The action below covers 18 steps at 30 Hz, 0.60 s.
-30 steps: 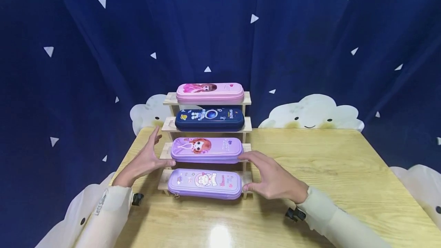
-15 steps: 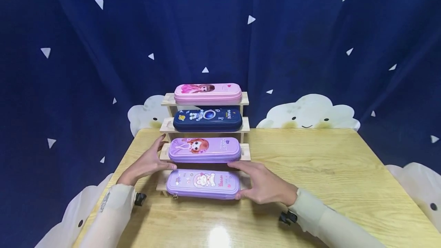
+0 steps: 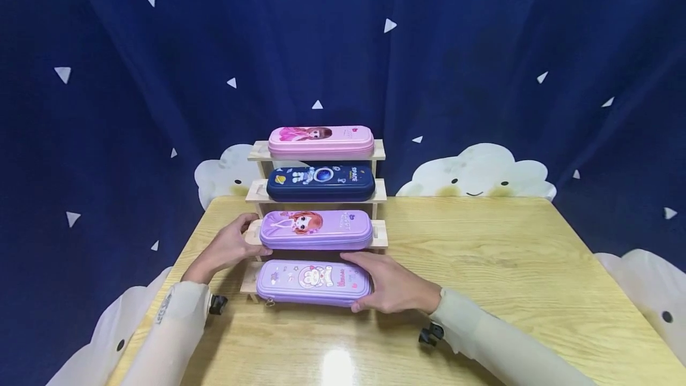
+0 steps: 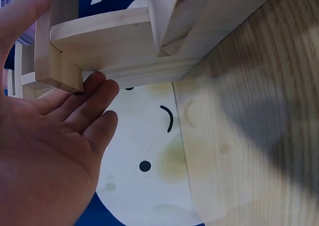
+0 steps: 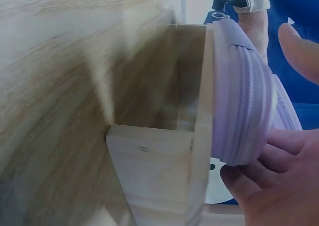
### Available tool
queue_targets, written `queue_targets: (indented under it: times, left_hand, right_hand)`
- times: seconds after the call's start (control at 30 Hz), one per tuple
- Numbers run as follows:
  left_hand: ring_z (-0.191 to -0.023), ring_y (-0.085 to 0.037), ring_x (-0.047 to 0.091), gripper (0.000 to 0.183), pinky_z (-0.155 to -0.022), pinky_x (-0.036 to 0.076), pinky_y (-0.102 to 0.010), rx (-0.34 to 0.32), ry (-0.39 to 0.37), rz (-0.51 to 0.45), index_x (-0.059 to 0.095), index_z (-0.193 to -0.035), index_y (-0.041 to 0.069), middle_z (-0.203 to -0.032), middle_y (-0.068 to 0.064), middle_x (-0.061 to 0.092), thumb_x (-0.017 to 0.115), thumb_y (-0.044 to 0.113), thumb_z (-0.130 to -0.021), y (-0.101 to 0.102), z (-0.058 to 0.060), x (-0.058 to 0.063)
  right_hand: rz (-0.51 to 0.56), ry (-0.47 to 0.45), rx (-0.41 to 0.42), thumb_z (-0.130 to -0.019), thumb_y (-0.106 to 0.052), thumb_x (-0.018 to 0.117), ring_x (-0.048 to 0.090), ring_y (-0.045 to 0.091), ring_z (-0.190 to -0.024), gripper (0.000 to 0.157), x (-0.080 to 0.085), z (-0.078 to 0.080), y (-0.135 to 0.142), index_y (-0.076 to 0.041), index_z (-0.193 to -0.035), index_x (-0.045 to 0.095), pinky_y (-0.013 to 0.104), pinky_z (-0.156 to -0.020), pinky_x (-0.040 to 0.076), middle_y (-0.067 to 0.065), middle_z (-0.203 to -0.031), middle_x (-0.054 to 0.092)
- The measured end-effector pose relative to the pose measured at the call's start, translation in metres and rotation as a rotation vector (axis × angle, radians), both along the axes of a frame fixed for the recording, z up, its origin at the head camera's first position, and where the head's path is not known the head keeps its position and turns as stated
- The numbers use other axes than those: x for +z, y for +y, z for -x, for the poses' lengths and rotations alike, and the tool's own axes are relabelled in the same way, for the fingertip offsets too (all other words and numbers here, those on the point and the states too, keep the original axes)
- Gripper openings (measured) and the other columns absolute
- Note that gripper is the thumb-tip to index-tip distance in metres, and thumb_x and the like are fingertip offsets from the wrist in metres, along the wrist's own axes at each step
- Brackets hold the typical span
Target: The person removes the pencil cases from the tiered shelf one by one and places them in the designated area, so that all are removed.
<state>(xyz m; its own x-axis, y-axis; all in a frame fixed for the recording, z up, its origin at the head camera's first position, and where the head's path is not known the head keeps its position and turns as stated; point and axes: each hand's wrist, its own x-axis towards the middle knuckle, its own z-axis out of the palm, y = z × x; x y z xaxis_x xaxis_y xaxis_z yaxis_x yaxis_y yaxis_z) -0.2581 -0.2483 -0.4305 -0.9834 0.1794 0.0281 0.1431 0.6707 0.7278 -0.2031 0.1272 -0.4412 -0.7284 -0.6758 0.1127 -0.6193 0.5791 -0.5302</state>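
Note:
A stepped wooden stand (image 3: 379, 234) bears a purple pencil case on each of its two lower tiers. My left hand (image 3: 227, 248) holds the left end of the second-lowest shelf. In the left wrist view its fingers (image 4: 94, 106) curl behind the shelf's end, with the thumb on the front side. The lowest pencil case (image 3: 316, 282), lilac with a bunny print, has my right hand (image 3: 395, 286) round its right end, thumb in front and index finger along the back edge. Above it lies the purple pencil case with a red-haired girl (image 3: 332, 234).
Higher up the stand are a navy space pencil case (image 3: 343, 182) and a pink pencil case (image 3: 332, 142). The stand is on a light wooden table (image 3: 482, 267). A dark blue curtain (image 3: 455, 64) and white cloud-shaped panels (image 3: 477, 171) stand behind.
My right hand has moved left and down, from beside the two lower cases onto the lowest one's right end. My left hand has closed round the second-lowest shelf's left end.

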Motion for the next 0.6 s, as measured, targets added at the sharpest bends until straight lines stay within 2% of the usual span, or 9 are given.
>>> queue_targets:
  times: [0.23,0.6]
  left_hand:
    - [-0.142,-0.050,0.042,0.090,-0.117,0.033,-0.063,0.012,-0.004,0.009,0.045,-0.143,0.001,-0.149,-0.025,0.051,0.089,0.035,-0.073,-0.001,-0.002,0.003]
    - [-0.141,-0.051,0.044,0.088,-0.116,0.034,-0.063,0.016,0.004,0.024,0.047,-0.141,0.003,-0.147,-0.025,0.053,0.090,0.034,-0.072,-0.002,0.000,-0.001]
  right_hand:
    - [0.011,-0.027,0.021,-0.071,-0.040,0.089,0.049,0.025,-0.141,0.101,-0.007,0.004,-0.008,-0.015,-0.155,0.039,0.047,-0.118,0.040,0.008,-0.156,0.049]
    - [0.009,-0.027,0.056,-0.069,-0.040,0.090,0.048,0.024,-0.142,0.105,-0.017,0.010,-0.015,-0.013,-0.156,0.037,0.044,-0.119,0.038,0.008,-0.156,0.048]
